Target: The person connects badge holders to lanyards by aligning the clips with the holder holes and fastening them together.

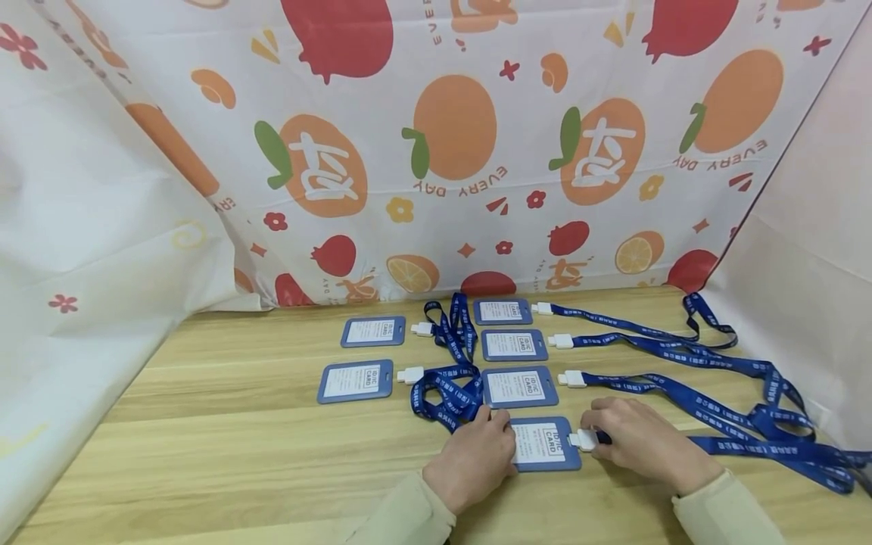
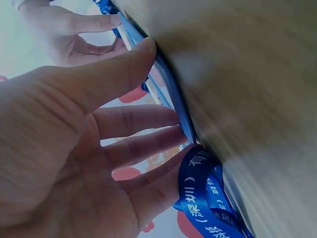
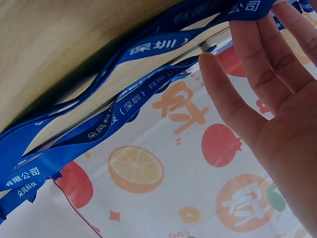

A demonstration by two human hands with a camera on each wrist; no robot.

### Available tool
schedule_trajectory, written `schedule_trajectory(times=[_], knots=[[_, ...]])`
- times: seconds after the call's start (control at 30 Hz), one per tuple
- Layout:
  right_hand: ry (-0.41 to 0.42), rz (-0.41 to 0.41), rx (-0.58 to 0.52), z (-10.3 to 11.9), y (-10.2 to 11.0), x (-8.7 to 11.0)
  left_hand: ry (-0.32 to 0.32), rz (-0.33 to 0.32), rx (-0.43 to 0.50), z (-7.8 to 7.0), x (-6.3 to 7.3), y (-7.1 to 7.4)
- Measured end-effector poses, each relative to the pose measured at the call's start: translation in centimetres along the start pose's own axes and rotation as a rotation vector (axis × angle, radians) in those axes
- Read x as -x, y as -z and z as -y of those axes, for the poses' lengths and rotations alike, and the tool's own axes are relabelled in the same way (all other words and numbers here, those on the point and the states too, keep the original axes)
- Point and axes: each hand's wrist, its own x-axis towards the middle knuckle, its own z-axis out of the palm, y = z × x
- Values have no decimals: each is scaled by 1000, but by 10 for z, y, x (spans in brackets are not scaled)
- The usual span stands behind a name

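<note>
currently, from my distant seat, i see the badge on the desk between both hands, long axis running left to right; the left hand clamps fingers on its left end, the right hand pinches the clip beside its right end.

The near card holder is blue, its card white with dark print; the holders farther off match it. White clips end deep-blue lanyards patterned with white lettering. The table is yellowish-tan wood with streaky grain. The far cloth is white, printed with orange fruit, green leaves, red pomegranates, yellow flowers and orange-brown EVERY DAY lettering. The left cloth is white with pinkish-red flowers; both sleeves are pale beige.
</note>
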Motion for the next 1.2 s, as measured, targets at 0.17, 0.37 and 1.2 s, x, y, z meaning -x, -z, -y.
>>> schedule_trajectory(times=[0.17, 0.37, 1.2], knots=[[-31, 8, -14, 1, 1, -1, -2, -3, -11, 0, -1, 0], [-16, -4, -9, 1, 2, -2, -2, -1, -7, 1, 0, 0], [-26, 3, 31, 3, -1, -2, -16, -3, 6, 1, 0, 0]])
